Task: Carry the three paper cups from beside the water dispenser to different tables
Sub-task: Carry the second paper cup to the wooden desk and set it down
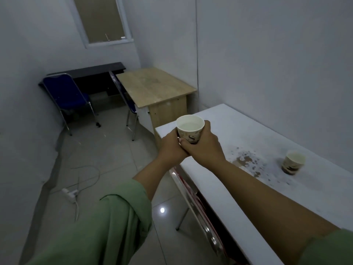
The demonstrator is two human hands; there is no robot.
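A patterned paper cup (190,129) holding pale liquid is upright in front of me, over the near-left corner of the white table (248,180). My left hand (171,146) and my right hand (205,146) both grip it from either side, fingers meeting under it. A second paper cup (293,163) of the same pattern stands on the white table at the right, beside a patch of brown stains. A wooden desk (154,86) stands beyond the white table, and a black table (91,71) sits against the far wall. No water dispenser is in view.
A blue chair (66,94) stands by the black table and another is tucked at the wooden desk. A chair with a metal frame (193,199) sits under the white table's edge. A power strip (69,194) with cables lies on the tiled floor at left.
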